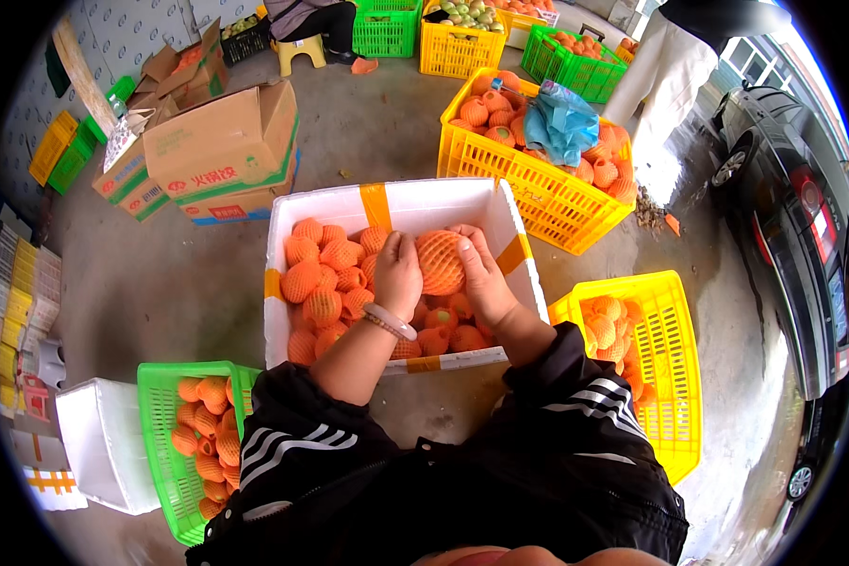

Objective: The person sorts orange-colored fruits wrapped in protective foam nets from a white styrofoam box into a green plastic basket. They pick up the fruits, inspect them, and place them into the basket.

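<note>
Between my hands is a round fruit in an orange foam net (440, 263), raised over a white foam box (403, 189). My left hand (399, 274) pinches the net at the fruit's left side, its fingertips partly hidden. On the right, my right hand (487, 279) grips the fruit with the thumb in front and fingers behind. Several more netted fruits (323, 306) fill the box's left and near parts. Orange tape (376, 206) crosses the box's walls. The fruit's own skin shows only faintly through the mesh.
Netted fruits fill a green crate (152, 453) at near left and yellow crates (668, 396) (516, 198) at right. A blue plastic bag (560, 124) tops the far one. Cardboard boxes (219, 145) stand far left. A person (661, 78) stands beyond; another sits. A dark car (785, 212) is right.
</note>
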A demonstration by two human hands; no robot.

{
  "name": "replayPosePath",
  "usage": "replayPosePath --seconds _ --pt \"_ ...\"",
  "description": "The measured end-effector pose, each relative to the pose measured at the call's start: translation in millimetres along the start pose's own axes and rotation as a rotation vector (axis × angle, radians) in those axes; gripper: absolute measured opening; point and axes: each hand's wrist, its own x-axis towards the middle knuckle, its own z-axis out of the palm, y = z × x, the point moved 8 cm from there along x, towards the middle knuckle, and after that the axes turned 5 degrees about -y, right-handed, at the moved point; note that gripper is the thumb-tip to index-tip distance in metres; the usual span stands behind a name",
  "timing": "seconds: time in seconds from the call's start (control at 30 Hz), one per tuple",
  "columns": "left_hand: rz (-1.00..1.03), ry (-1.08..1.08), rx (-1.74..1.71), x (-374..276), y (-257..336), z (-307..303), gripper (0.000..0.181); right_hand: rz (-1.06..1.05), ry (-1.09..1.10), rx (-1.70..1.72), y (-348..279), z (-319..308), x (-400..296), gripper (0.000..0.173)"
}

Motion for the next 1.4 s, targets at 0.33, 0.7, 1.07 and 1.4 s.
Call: replayPosePath --seconds 0.33,0.7,1.07,1.4 --pt "0.264 -0.57 0.518 -31.2 49.6 55.3 0.019 -0.127 0.274 0.023 -70.9 -145.9 -59.1 0.042" --pt "0.065 -1.309 1.249 -100.5 -11.9 83.5 0.036 0.701 1.52 -0.633 26.7 -370.8 -488.1 0.031" --pt "-0.038 -0.686 1.291 25.7 -20.9 -75.5 0.036 1.008 1.32 -0.695 80.7 -380.0 -529.9 0.026" --pt "-0.66 -0.621 2.04 29.7 -48.0 -212.5 0.076 0.023 0.923 -0.752 -72.9 -317.0 -286.2 0.022"
